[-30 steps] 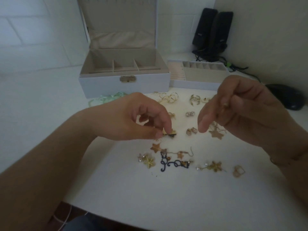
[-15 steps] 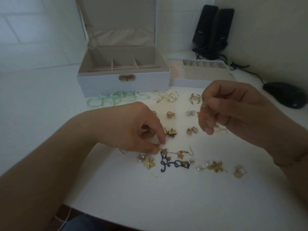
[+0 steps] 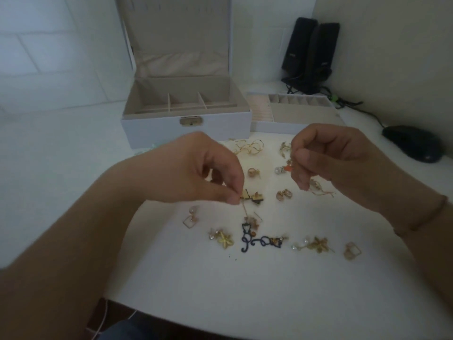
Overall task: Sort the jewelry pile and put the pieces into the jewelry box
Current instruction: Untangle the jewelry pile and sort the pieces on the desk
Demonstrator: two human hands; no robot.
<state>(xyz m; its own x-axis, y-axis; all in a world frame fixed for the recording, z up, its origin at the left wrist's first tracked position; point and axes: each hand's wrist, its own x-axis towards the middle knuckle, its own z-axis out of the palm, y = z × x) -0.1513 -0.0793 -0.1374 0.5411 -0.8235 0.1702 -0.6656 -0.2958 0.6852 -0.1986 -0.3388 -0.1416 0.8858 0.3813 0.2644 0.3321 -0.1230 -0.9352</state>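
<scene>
Beside the matt white jewelry box (image 3: 157,130) with its seemingly velvety beige lining lie shiny gold-coloured metal earrings (image 3: 248,146) on a smooth white table (image 3: 245,290).

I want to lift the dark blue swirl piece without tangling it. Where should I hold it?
Pinch the dark blue swirl piece at its lower left curl, coming from the near side: that end lies flat and free on the table, while its top touches a gold earring.

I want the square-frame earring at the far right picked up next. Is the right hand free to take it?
Probably not yet. The right hand is pinched on a small orange piece. Nothing covers the square-frame earring, which lies alone on the table, so the path itself looks open.
</scene>
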